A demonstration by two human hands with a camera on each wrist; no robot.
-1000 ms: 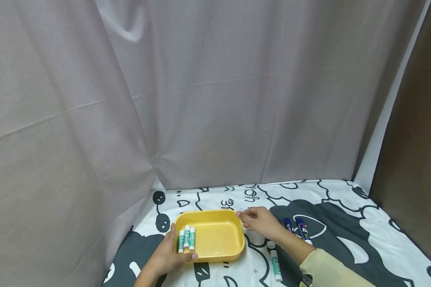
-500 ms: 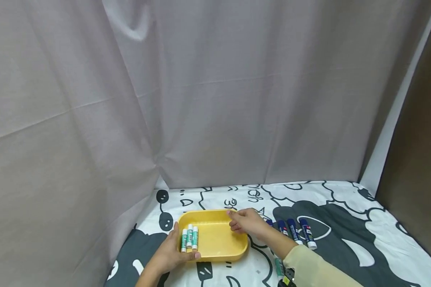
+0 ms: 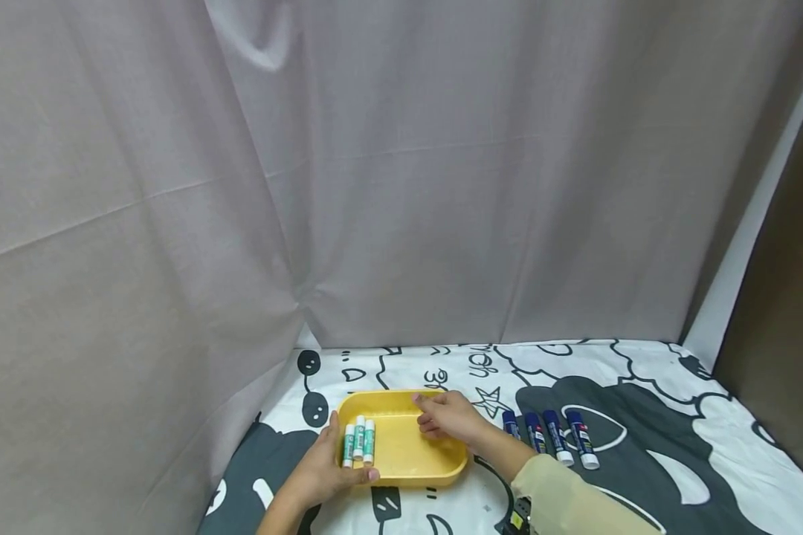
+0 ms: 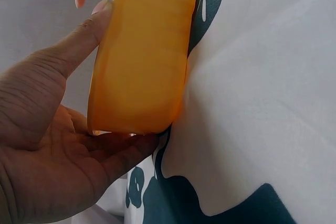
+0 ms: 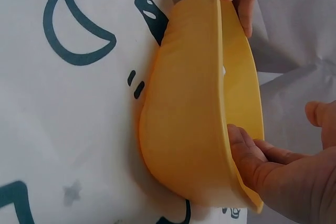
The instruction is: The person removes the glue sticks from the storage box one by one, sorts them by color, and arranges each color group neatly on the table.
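Note:
A shallow yellow tray (image 3: 420, 475) lies on the printed cloth. My left hand (image 3: 319, 467) grips its left end, thumb along the front rim and fingers around the end wall, as the left wrist view shows. Three green and white glue sticks (image 3: 358, 438) lie side by side at the tray's left inside. My right hand (image 3: 451, 417) reaches over the right end of the tray. In the right wrist view its fingers (image 5: 245, 150) dip inside the wall, loosely bent, with the thumb apart from them and nothing held.
Several dark blue tubes with white ends (image 3: 582, 440) lie in a row right of the tray, the leftmost partly behind my right forearm. A grey curtain (image 3: 401, 223) hangs behind the cloth (image 3: 355, 371). A brown panel (image 3: 786, 297) stands at the right.
My right hand has moved left, from the tray's right rim to over its inside. The green tube near the right sleeve is now hidden. The left hand keeps its hold on the tray.

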